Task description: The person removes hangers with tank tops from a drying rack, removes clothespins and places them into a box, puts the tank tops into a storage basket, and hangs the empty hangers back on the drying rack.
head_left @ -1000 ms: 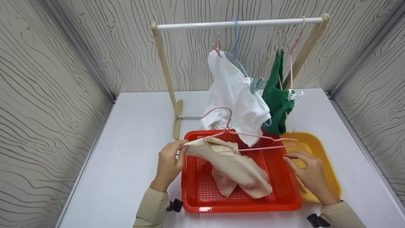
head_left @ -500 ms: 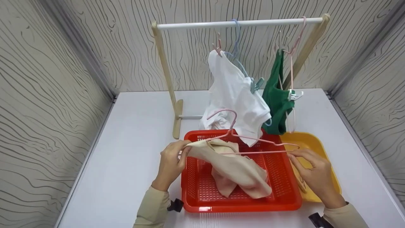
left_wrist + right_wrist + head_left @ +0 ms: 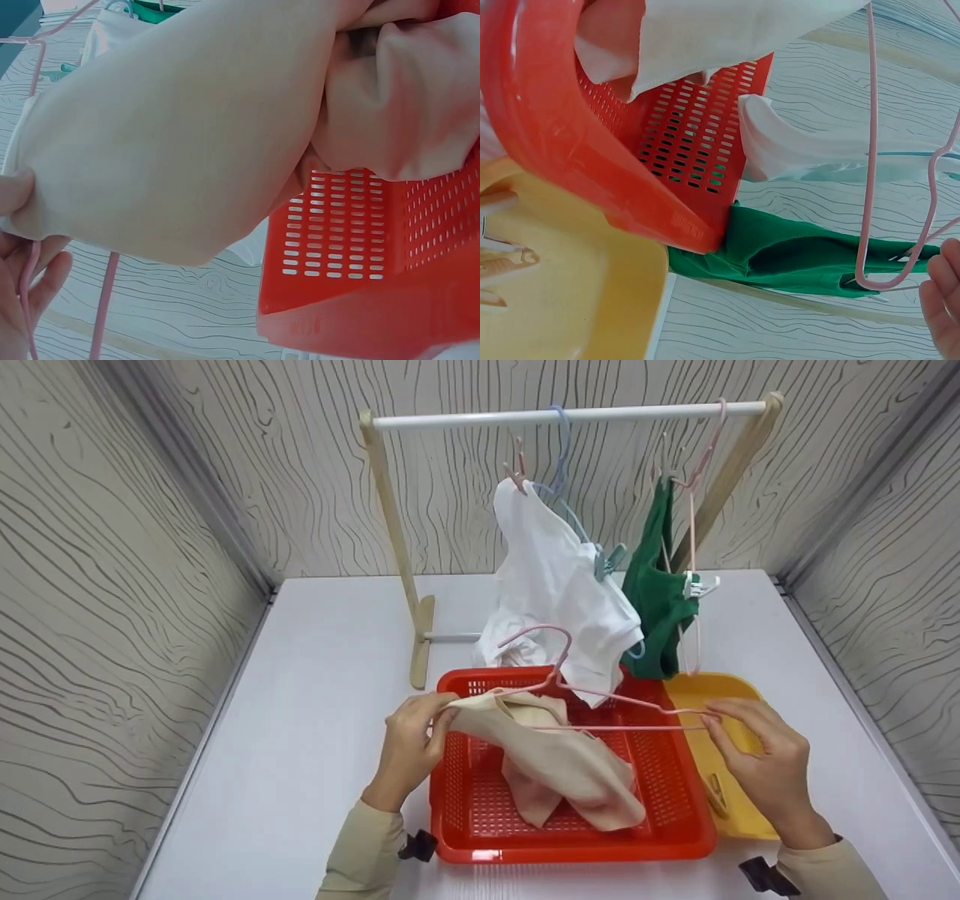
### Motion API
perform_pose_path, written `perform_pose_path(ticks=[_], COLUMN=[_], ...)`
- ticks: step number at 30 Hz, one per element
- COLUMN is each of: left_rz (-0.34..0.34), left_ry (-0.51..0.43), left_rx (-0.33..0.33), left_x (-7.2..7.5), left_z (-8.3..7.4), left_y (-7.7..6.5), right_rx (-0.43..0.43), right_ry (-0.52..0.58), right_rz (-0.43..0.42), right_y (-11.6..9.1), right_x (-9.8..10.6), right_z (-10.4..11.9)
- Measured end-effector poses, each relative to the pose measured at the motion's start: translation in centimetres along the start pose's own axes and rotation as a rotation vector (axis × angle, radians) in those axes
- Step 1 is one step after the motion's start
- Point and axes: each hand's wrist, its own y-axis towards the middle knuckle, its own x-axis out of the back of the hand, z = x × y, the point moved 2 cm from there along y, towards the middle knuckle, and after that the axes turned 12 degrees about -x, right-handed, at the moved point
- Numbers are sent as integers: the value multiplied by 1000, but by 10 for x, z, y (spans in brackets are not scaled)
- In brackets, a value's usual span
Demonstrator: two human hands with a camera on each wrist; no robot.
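My left hand (image 3: 411,739) pinches the edge of a beige garment (image 3: 559,750) between thumb and fingers. A pink clothes hanger (image 3: 615,728) runs through the garment's opening, its left end covered by the cloth. In the left wrist view, pink wire (image 3: 103,307) shows below the cloth at my left fingers. My right hand (image 3: 765,761) pinches at the hanger's bare right end, thumb and index fingertips right at the wire. The right wrist view has that end (image 3: 877,281) close beside my right fingers (image 3: 945,289). The rest of the garment droops into a red basket (image 3: 570,853).
A yellow tray (image 3: 757,802) with clothespins (image 3: 718,791) lies right of the basket. Behind, a drying rack (image 3: 465,418) bears a white garment (image 3: 555,570) and a green one (image 3: 649,585), both clipped on hangers. Patterned panels enclose the white table (image 3: 300,675).
The pink hanger has shifted right and slightly down. My right hand came to its end, then moved right with it. My left hand moved slightly right, still holding the garment.
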Motion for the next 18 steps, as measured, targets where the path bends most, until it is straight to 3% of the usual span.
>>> perform_pose_path(ticks=[7, 12, 18], left_rz=[-8, -18, -27], left_ry=[-43, -41, -38], left_rx=[-27, -43, -52], left_x=[-2, -2, -2], left_z=[-1, -1, 0], left_y=[0, 0, -1], right_rx=[33, 12, 36], right_ry=[3, 8, 141], right_rz=[128, 216, 273], right_y=[0, -1, -3], right_x=[-1, -1, -4], right_z=[0, -2, -12])
